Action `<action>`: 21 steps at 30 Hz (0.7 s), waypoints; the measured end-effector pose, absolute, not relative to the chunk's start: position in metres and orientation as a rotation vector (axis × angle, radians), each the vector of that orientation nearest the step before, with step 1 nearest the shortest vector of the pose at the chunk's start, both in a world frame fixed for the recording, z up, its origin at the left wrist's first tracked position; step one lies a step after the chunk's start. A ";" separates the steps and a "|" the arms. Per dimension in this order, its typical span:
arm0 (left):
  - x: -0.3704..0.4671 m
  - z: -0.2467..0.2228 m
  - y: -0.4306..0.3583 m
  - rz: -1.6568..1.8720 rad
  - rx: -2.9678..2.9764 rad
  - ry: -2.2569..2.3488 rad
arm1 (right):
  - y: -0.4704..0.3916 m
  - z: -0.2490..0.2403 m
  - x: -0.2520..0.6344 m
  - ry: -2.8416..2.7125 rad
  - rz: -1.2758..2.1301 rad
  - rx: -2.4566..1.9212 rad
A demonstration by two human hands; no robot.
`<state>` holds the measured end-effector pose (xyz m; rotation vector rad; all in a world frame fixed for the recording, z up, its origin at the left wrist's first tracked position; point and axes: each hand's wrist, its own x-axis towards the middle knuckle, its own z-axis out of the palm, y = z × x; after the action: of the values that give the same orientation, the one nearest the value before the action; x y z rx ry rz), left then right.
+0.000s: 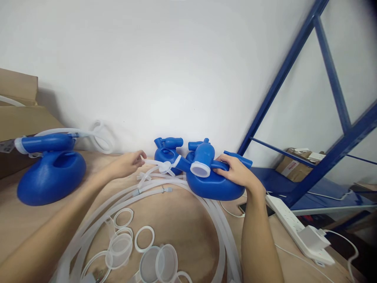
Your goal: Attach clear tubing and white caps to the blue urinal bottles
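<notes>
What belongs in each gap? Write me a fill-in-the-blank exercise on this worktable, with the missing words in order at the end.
The hand gripping the blue bottle is the person's ____ one.
The bottle at the far left stands in front of a box made of ____.
The white charger is plugged into the ____.
The loose rings and round caps lie on the ____.

Missing words: right; cardboard; power strip; table.

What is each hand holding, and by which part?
The right hand holds a blue bottle by its handle; the left hand seems to pinch a cap by its strap.
</notes>
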<state>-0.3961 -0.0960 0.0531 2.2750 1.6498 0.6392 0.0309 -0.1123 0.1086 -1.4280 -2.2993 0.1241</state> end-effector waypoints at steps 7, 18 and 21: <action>-0.445 0.087 -0.113 0.843 2.118 1.605 | -0.114 0.109 0.043 -2.199 0.231 -1.472; -0.403 0.097 -0.133 0.835 2.212 1.459 | -0.116 0.112 0.022 -2.179 0.384 -1.256; -0.382 0.102 -0.148 0.815 2.278 1.415 | -0.116 0.111 0.007 -2.214 0.372 -1.152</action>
<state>-0.3818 -0.1483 0.1024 2.2780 1.4149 0.8151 0.0070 -0.1165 0.1111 -1.1522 -2.2145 0.3716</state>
